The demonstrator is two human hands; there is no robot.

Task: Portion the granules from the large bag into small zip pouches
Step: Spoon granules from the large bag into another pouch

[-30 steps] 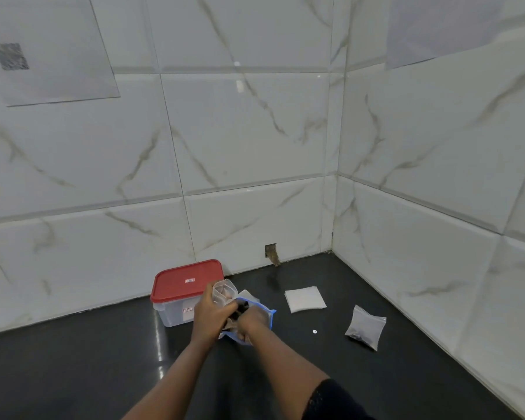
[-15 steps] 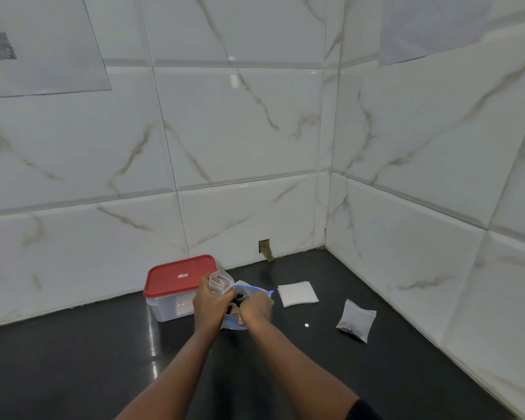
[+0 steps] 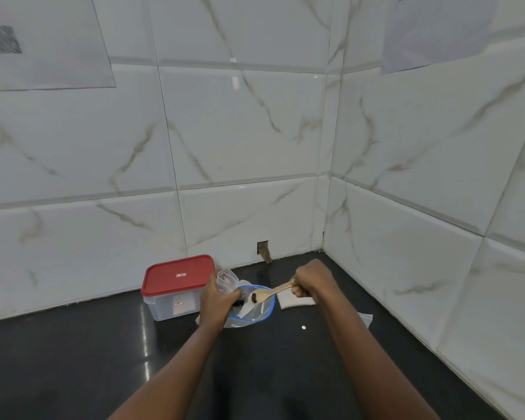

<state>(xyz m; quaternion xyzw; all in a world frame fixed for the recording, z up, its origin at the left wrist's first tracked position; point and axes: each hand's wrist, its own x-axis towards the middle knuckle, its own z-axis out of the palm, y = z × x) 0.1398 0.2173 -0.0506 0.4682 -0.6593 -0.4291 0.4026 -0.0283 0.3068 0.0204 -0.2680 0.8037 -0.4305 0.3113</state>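
Holding a wooden spoon (image 3: 270, 291) by its handle end, the right hand (image 3: 311, 281) has its fingers curled tight round it, lower centre of frame. The spoon bowl carries a small dark heap of granules (image 3: 253, 297) and sits over the open mouth of the large bag (image 3: 255, 313), which is clear with a blue zip rim and rests on the black bench (image 3: 73, 359).

The left hand (image 3: 217, 301) is at the bag's left edge, fingers curled, gripping a small zip pouch (image 3: 225, 279) with its mouth up and open. Whether those fingers also pinch the bag rim: cannot tell.

A clear box with a red lid (image 3: 178, 275) stands just left of the left hand, near the back wall. It has one small white label on the lid and another on the front; print too small to read.

A flat white stack (image 3: 294, 302) lies under the right hand, partly hidden. A clear packet (image 3: 365, 318) shows at the right forearm's edge.

On the wall, upper left, a sheet (image 3: 58, 50) bears a blurred QR-type code. A second sheet (image 3: 437, 31) is upper right, writing unreadable.
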